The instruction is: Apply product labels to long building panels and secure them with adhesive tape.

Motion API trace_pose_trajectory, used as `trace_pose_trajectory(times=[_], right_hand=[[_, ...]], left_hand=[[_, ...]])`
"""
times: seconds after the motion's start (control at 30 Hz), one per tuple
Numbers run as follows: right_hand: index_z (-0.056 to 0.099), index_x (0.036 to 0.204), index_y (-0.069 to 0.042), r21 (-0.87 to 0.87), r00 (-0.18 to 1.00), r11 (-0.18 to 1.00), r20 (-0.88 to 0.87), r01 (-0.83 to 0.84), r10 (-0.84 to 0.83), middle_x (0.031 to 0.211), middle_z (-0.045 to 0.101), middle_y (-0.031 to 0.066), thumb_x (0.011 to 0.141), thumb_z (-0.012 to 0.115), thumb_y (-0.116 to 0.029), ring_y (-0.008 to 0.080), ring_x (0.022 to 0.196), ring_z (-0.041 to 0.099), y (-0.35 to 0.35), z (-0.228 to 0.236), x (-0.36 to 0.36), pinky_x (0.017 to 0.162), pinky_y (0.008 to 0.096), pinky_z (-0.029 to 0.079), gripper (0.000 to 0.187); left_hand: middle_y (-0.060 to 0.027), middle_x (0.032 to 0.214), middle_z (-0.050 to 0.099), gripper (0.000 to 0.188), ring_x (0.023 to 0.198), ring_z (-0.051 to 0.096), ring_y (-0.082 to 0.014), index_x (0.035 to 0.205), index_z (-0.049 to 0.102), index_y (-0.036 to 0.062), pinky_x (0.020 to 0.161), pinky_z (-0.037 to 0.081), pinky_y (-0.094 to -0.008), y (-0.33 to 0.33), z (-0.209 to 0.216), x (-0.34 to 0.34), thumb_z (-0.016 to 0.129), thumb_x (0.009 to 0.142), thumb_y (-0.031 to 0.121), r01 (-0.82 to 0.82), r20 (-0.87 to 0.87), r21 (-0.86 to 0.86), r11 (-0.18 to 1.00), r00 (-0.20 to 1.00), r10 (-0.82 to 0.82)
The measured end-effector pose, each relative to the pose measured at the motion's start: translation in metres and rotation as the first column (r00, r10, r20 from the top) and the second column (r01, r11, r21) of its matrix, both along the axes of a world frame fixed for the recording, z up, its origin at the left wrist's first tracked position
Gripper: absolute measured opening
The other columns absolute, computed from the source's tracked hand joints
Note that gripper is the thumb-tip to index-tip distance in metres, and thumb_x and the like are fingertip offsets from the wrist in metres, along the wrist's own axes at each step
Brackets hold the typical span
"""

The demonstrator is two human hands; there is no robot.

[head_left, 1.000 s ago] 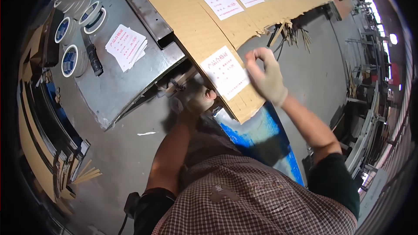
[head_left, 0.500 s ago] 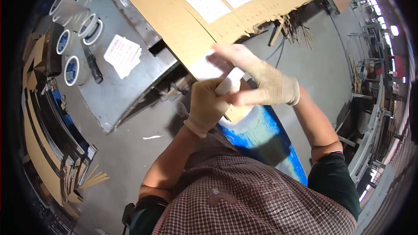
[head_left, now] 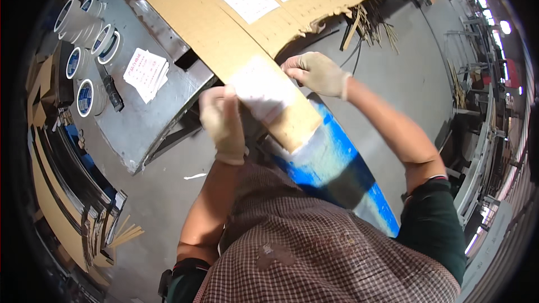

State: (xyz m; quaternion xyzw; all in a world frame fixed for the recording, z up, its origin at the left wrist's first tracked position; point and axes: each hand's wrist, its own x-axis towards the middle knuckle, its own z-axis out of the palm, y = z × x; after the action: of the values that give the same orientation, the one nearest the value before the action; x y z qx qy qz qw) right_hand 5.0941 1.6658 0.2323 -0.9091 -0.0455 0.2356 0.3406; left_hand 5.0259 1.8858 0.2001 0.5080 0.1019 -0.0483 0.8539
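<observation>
A printed white label (head_left: 259, 81) lies on the near end of a long tan board (head_left: 300, 126), bright with glare. At the board's left edge my left hand (head_left: 223, 123), in a pale knit glove, has its fingers curled and slightly blurred. My right hand (head_left: 320, 74), gloved the same way, is closed beside the right edge, thumb against the bent fingers. Whatever either hand may hold is too small or hidden to make out. Further up the board, several more labels (head_left: 250, 1) lie in a row.
On a grey metal table (head_left: 168, 98) at left are several white tape rolls (head_left: 85, 98), a black-handled tool (head_left: 113, 92) and a stack of labels (head_left: 147, 73). A worn blue support (head_left: 337, 163) stands under the board's near end. Wood strips (head_left: 370, 28) stick out beyond its ragged right edge.
My hands have parted to opposite sides of the board, uncovering the near label. The white roll-like thing between them is out of sight. The view has shifted slightly.
</observation>
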Motion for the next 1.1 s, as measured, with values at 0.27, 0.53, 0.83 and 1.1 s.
trace_pose_trajectory(times=[0.27,0.53,0.83,1.1], right_hand=[[0.062,0.126,-0.015,-0.35,0.84,0.765,-0.279,-0.54,0.465,0.088,0.068,0.0196,0.086,0.056,-0.01,0.0373,0.086,0.066,-0.01,0.057,-0.046,0.076,0.0459,0.052,0.04],[0.052,0.133,-0.011,0.212,0.778,0.764,0.344,-0.609,0.525,0.097,0.065,0.0242,0.085,0.062,-0.008,0.0328,0.08,0.067,0.04,0.097,-0.072,0.07,0.041,0.053,0.049],[0.064,0.122,-0.005,-0.053,0.846,0.848,-0.132,-0.527,0.517,0.109,0.07,0.0184,0.091,0.062,-0.02,0.0283,0.097,0.068,-0.017,-0.001,0.025,0.089,0.037,0.052,0.034],[0.062,0.093,-0.009,0.138,0.809,0.983,0.588,-0.118,0.015,0.098,0.061,0.0113,0.075,0.074,-0.016,0.0294,0.095,0.058,0.041,0.005,-0.036,0.088,0.0393,0.045,0.023]], left_hand=[[-0.0022,0.071,0.063,0.037,0.062,0.057,-0.0087,0.096,0.066,-0.0026,0.054,0.045,-0.0254,0.009,-0.003,-0.044,0.072,0.089,0.033,0.281,-0.241,0.202,0.938,0.943,-0.231],[-0.0006,0.073,0.058,0.03,0.064,0.054,-0.0076,0.092,0.057,0.0038,0.056,0.044,-0.0218,-0.012,0.067,-0.052,0.081,0.081,0.017,0.046,0.152,0.19,0.981,0.985,-0.076],[-0.006,0.083,0.062,0.033,0.071,0.057,-0.0141,0.099,0.058,0.002,0.062,0.048,-0.029,0.026,-0.057,-0.04,0.065,0.095,0.034,0.314,-0.189,0.089,0.945,0.937,-0.293],[-0.0152,0.106,0.064,0.044,0.097,0.062,-0.0311,0.116,0.062,-0.0001,0.087,0.05,-0.0374,0.03,-0.18,-0.02,0.067,0.089,0.035,0.263,0.21,0.609,0.748,0.857,-0.471]])
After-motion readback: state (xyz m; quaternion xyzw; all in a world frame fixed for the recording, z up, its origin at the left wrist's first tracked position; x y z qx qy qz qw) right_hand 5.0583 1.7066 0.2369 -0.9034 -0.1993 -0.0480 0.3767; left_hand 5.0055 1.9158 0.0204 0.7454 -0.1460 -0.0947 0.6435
